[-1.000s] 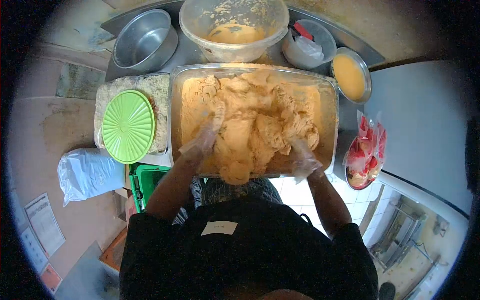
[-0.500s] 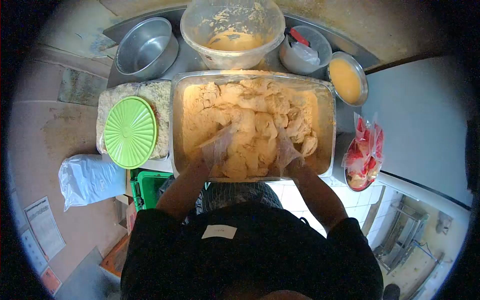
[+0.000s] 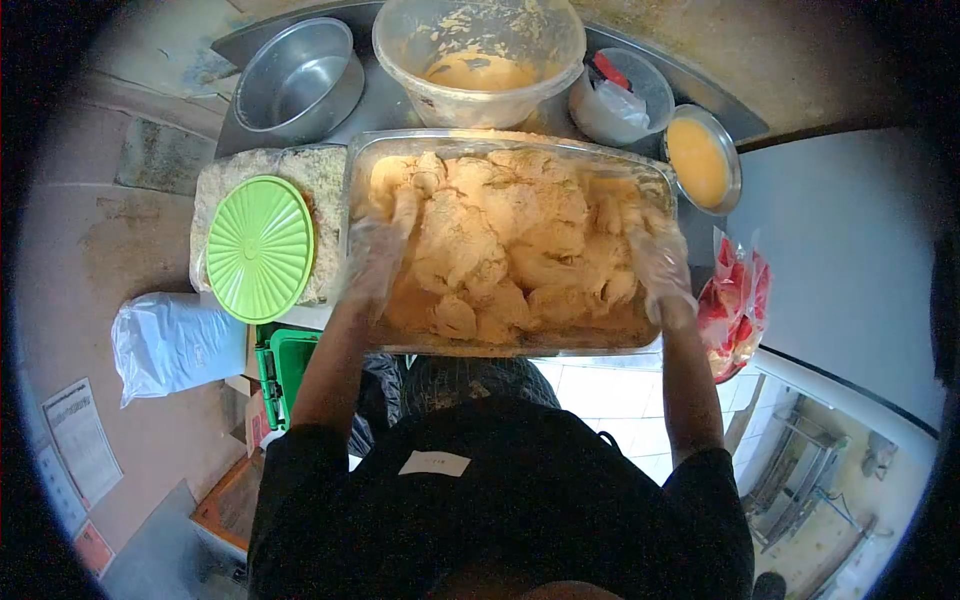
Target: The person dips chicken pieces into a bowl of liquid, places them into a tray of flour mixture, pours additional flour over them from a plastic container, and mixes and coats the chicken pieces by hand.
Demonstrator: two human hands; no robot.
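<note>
A large metal tray point(image 3: 510, 142) holds an orange-tinted powder with lumpy coated pieces point(image 3: 460, 240); what lies under the coating is hidden. My left hand point(image 3: 378, 252), in a clear plastic glove, is at the tray's left side, its stretched fingers touching the powdery pieces. At the right side, my gloved right hand point(image 3: 658, 258) reaches in with fingers extended and dusted with coating. Both hands are smeared by motion, and part of their fingers blends into the mix. Neither visibly lifts a piece.
Behind the tray stand a metal pot point(image 3: 302, 82), a coated plastic tub point(image 3: 480, 100), a smaller container point(image 3: 625, 100) and a bowl of orange liquid point(image 3: 700, 165). A green lid point(image 3: 260, 250) lies on a crumb-filled tray point(image 3: 325, 180) at left. Red-printed bags point(image 3: 735, 310) are at right.
My hands have moved apart, from the front middle of the mix out to the tray's two sides. The coated pieces now lie heaped in a different arrangement.
</note>
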